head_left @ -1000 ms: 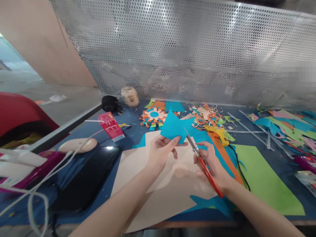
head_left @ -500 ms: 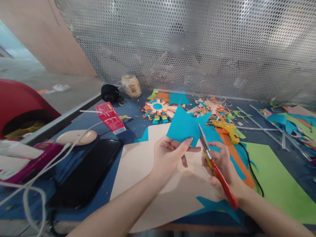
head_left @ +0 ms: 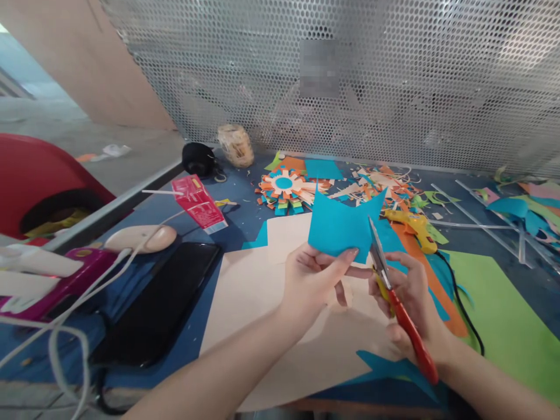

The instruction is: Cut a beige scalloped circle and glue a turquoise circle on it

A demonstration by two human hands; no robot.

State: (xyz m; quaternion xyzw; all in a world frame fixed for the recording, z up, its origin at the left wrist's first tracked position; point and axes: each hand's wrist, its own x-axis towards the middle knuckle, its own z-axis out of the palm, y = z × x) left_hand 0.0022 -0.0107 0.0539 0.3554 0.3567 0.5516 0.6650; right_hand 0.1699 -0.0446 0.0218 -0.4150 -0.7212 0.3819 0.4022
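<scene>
My left hand pinches the lower edge of a blue sheet of paper, thumb in front and fingers behind. The sheet's top edge is cut in a curve, with a pointed corner at each end. In my right hand is a pair of scissors with red and yellow handles, blades pointing up. The blades lie along the right side of the blue paper; whether they are parted is hard to see. Under both hands lies a large cream sheet.
A yellow glue gun rests on orange and blue paper at right, beside a green sheet. A layered paper flower and scraps lie behind. At left are a black phone, a pink drink carton and a purple power strip with cables.
The blue paper, both hands and the scissors sit slightly further right in view, as do the things on the table. The paper is turned a little, its top edge facing more upward.
</scene>
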